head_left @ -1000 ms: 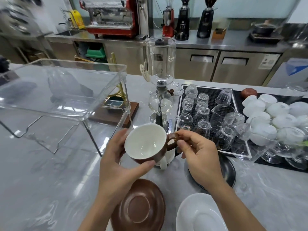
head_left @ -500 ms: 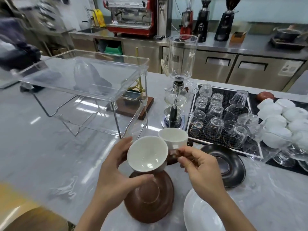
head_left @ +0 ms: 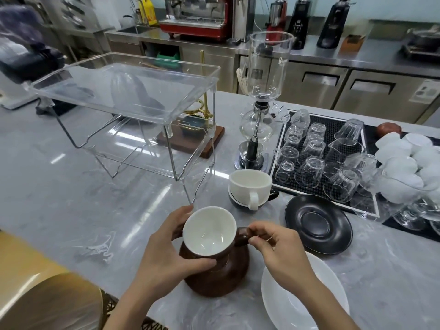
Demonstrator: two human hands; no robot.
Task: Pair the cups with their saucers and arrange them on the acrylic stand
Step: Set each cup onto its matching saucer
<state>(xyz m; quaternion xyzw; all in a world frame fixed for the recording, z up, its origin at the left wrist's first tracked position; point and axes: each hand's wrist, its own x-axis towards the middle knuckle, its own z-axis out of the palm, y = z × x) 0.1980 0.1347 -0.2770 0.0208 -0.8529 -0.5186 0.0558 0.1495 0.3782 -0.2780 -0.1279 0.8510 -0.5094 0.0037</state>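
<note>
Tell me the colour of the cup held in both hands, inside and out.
White inside, brown outside, handle included; the head view shows the cup best.

siphon brewer (head_left: 258,110), upturned glasses (head_left: 312,158), espresso machine (head_left: 197,17)

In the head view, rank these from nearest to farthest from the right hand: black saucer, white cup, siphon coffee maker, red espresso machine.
From the right hand:
1. Black saucer, just to its right on the counter.
2. White cup, ahead, stacked in a black cup.
3. Siphon coffee maker, farther back, beside the glassware mat.
4. Red espresso machine, on the back counter.
</note>
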